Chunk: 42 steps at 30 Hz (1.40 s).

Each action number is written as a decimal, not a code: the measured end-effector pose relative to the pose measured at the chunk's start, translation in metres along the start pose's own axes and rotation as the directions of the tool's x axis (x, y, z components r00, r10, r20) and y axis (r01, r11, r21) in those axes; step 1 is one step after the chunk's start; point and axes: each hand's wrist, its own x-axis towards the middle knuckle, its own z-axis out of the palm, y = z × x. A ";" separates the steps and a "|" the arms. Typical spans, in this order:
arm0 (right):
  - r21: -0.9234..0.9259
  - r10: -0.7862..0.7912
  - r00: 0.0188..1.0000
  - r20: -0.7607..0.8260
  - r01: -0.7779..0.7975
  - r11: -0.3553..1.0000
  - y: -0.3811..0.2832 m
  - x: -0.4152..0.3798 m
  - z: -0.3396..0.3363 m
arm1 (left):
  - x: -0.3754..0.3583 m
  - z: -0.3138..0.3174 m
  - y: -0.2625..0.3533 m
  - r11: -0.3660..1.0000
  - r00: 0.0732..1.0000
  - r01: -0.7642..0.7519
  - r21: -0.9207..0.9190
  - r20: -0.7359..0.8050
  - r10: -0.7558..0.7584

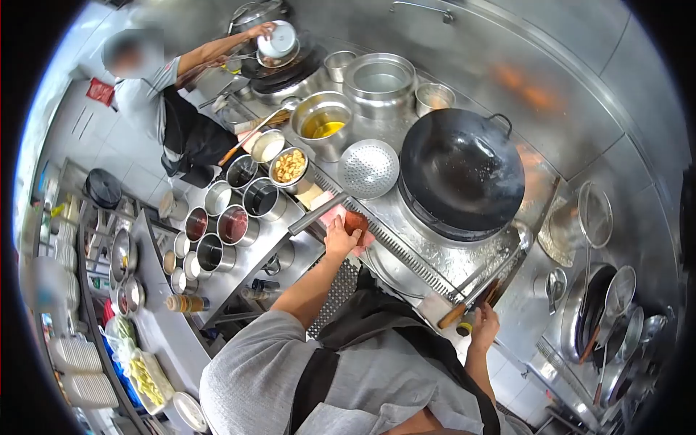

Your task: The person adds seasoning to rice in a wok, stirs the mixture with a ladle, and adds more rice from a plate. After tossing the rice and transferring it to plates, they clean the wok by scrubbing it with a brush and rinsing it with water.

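My left hand (pixel 344 236) is closed round a reddish-brown object (pixel 355 222) at the stove's front edge, with a pink cloth (pixel 332 215) beside and under it. My right hand (pixel 484 326) is at the front edge on the right, near a wooden handle (pixel 452 315) and a dark bottle with a yellow-green part (pixel 465 328); its fingers are partly bent, and whether they hold anything is unclear. A black wok (pixel 462 170) sits on the burner, its inside dark and shiny. To its left lies a perforated metal strainer (pixel 368 169).
Metal pots of sauces (pixel 238 225), a pot of yellow oil (pixel 324 127) and a large lidless pot (pixel 379 81) stand left of the wok. Ladles and sieves (pixel 594 214) hang at the right. A co-worker (pixel 156 101) tips a white bowl (pixel 278 39) over another wok.
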 end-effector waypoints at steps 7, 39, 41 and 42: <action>-0.251 0.237 0.959 0.154 -0.194 0.948 -0.028 0.009 0.057 | -0.067 0.004 0.000 0.947 0.920 -0.299 -0.120 -0.299 0.253; 0.718 -0.821 0.546 -0.167 0.638 0.279 -0.309 0.061 -0.138 | 0.128 -0.149 0.128 0.852 0.870 -0.494 -0.173 -0.094 0.485; 0.686 -0.891 0.201 -0.408 0.712 -0.153 -0.368 0.071 -0.176 | 0.164 -0.185 0.159 0.956 0.957 -0.290 -0.047 0.004 0.290; 0.699 -0.845 0.190 -0.500 0.665 -0.264 -0.395 0.063 -0.186 | 0.182 -0.194 0.175 0.934 0.928 -0.339 0.111 -0.123 0.351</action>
